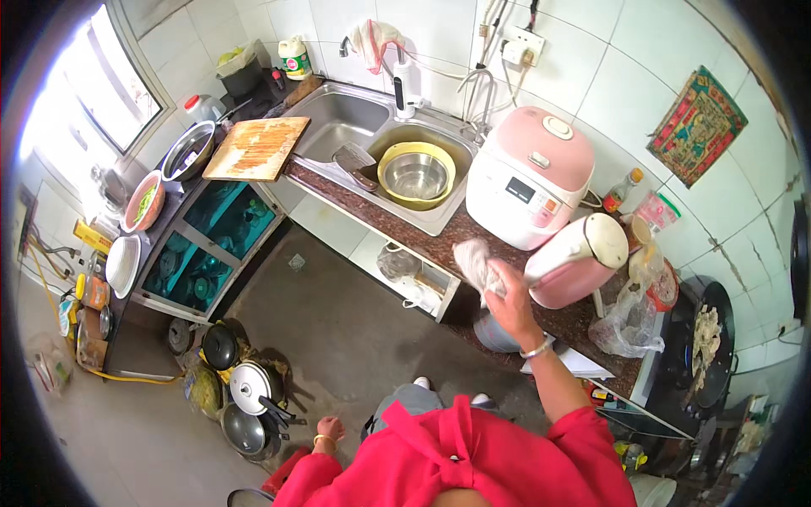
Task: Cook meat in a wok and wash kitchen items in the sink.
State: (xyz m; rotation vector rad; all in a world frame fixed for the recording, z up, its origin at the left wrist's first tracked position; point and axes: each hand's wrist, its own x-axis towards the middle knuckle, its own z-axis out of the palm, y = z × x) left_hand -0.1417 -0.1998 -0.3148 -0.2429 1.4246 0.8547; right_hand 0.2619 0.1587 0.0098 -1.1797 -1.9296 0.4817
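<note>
My right hand (pixel 509 303) grips a crumpled pale cloth (pixel 475 266) over the edge of the dark red granite counter (pixel 421 244). The pink and white rice cooker (pixel 532 177) stands just beyond it, and a pink and white appliance (pixel 576 260) stands to its right. Down by my left side, my left hand (pixel 331 429) is curled with no object seen in it; its finger pads are hidden. Left of the rice cooker, the steel double sink (pixel 345 117) holds a yellow basin (pixel 416 149) with a metal bowl (pixel 415 176) inside. A cleaver (pixel 355 166) rests at the sink's front.
A wooden cutting board (pixel 256 149) juts over the counter edge at the corner. On the right, a wok (pixel 713 345) with food sits on the stove. Pots and lids (pixel 250 386) stand on the floor at left. A plastic bag (pixel 627 323) lies near the stove.
</note>
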